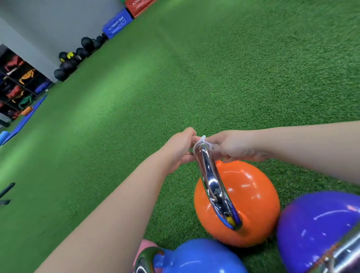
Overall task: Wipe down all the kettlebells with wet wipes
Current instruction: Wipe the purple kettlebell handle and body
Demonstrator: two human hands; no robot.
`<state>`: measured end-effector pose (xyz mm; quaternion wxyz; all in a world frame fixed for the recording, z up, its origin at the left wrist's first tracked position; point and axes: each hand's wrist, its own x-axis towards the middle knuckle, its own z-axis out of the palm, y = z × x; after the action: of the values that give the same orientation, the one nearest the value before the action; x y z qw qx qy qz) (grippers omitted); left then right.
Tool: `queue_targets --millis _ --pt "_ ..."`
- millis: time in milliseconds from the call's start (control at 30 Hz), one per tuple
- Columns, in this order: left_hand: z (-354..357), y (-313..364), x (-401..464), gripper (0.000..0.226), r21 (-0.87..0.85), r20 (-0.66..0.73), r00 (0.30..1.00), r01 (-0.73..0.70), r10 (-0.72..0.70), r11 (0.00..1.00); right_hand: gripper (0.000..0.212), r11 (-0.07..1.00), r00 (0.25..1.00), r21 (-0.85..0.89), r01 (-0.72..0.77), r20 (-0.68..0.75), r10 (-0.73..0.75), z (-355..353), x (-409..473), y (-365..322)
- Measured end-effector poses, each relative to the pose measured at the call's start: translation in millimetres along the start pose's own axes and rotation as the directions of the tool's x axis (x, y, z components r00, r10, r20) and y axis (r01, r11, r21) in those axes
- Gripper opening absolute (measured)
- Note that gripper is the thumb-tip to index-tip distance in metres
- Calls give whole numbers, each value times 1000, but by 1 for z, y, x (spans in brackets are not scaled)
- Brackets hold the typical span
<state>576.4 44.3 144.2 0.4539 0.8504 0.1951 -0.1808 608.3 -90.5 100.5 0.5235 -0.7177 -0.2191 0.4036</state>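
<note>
An orange kettlebell (248, 199) with a chrome handle (213, 182) stands on green turf just in front of me. A white wet wipe (203, 142) is wrapped over the far top of that handle. My left hand (178, 148) pinches the wipe's left end and my right hand (232, 148) grips its right end, both hands meeting above the handle. A light blue kettlebell (201, 263) sits at the bottom centre and a purple kettlebell (319, 227) at the bottom right, both touching the orange one.
Green turf (213, 71) stretches ahead. Black medicine balls (75, 58) and blue and red plyo boxes (129, 15) line the far wall. A dark rack of coloured gear (11, 83) stands at the left, with blue mats (20, 123) beside it.
</note>
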Motion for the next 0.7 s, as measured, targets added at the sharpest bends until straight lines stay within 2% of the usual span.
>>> queue_targets --millis 67,167,267,333,400,533,700 --pt "3 -1 -7 33 77 -49 998 -28 32 997 23 999 999 -32 -14 -31 13 -3 -7 0" --pt "11 -4 -20 21 407 -163 974 -77 155 910 33 994 998 -99 -40 -52 35 -4 -19 -2" --pt "27 -10 -51 31 339 -271 930 -151 250 929 44 991 999 -127 -47 -31 43 3 -39 -9" --pt "38 -14 -73 21 405 -309 903 -158 297 901 45 983 999 -175 -49 0 50 9 -54 -16" --pt "50 -21 -88 24 474 -333 879 -157 341 867 43 961 997 -271 -50 37 62 15 -70 -19" --pt "68 -42 -114 26 497 -378 831 -191 409 847 48 881 997 -473 -25 55 58 27 -100 -19" --pt "84 -63 -138 27 460 -409 808 -219 424 860 56 784 993 -620 -18 82 88 41 -132 -19"
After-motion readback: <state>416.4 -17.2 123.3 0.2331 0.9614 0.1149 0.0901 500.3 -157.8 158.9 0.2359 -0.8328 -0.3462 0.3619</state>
